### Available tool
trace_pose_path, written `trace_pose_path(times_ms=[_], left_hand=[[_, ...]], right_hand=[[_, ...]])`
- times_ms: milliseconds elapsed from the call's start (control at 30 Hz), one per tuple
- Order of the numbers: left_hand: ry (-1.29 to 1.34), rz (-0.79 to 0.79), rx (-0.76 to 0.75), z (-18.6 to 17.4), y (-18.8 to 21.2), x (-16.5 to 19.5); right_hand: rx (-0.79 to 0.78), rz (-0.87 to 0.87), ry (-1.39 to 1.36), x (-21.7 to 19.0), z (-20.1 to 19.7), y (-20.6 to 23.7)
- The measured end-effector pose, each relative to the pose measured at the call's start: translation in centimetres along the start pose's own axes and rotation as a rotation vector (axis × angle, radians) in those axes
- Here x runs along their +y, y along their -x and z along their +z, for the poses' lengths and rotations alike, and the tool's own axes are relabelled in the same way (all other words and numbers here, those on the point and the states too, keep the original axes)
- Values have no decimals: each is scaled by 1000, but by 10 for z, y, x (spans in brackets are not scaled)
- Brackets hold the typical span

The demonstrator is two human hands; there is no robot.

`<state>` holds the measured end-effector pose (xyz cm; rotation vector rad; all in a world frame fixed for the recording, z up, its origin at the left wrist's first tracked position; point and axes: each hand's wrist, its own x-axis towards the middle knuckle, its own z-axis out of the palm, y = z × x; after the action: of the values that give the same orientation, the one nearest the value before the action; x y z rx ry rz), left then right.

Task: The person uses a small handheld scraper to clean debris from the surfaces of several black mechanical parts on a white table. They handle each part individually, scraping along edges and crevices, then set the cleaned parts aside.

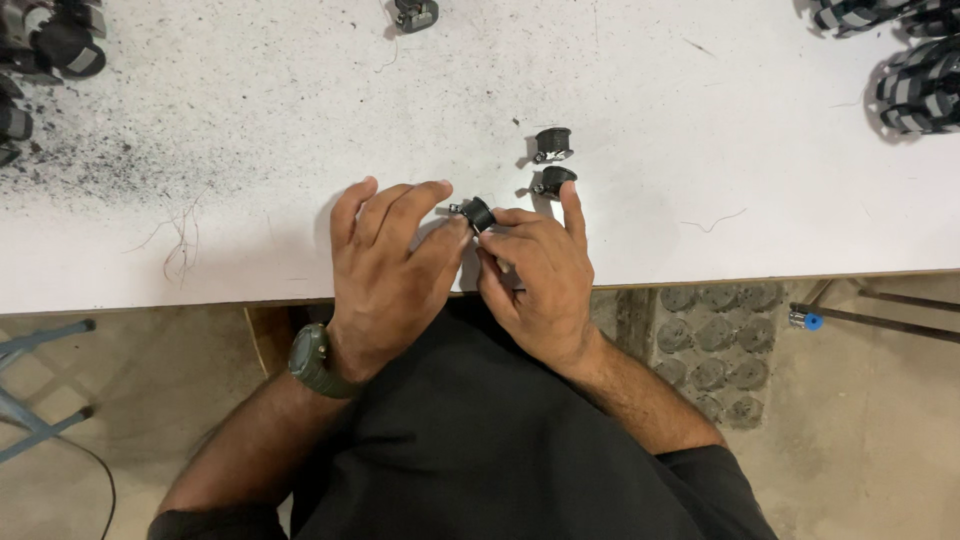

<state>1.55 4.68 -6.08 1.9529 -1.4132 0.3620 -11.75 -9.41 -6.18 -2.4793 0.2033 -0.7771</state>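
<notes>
While our left hand (395, 262) and right hand (535, 275) pinch a small black part (479, 213) between their fingertips over the tabletop (300, 150), two similar parts (553, 162) lie just beyond our right forefinger.

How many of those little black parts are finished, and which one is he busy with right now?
Two small black parts already lie on the white table just past the hands, so they look set aside. In hand: the left hand and right hand pinch a third black part between the fingertips. Left: piles of similar dark pieces wait at the table's corners; whether they are finished cannot be told.
</notes>
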Motion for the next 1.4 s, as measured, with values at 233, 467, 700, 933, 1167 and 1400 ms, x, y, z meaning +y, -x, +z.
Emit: trace_pose_path(times_ms=[233,467,700,933,1167,1400], left_hand=[[100,-150,-108,-3,-3,1],[131,-158,-110,-4,-6,-1],[215,-148,-135,-7,-5,-3],[210,-160,-164,-9,-8,-5],[193,-227,-142,-20,-24,-12],[208,-241,-310,-6,-50,-12]], right_hand=[[21,-7,15,3,4,2],[44,-179,-15,7,6,7],[48,-145,59,4,8,3],[20,-122,84,2,8,-1],[80,-85,140,9,-21,-2],[-45,88,299,-1,-22,-11]])
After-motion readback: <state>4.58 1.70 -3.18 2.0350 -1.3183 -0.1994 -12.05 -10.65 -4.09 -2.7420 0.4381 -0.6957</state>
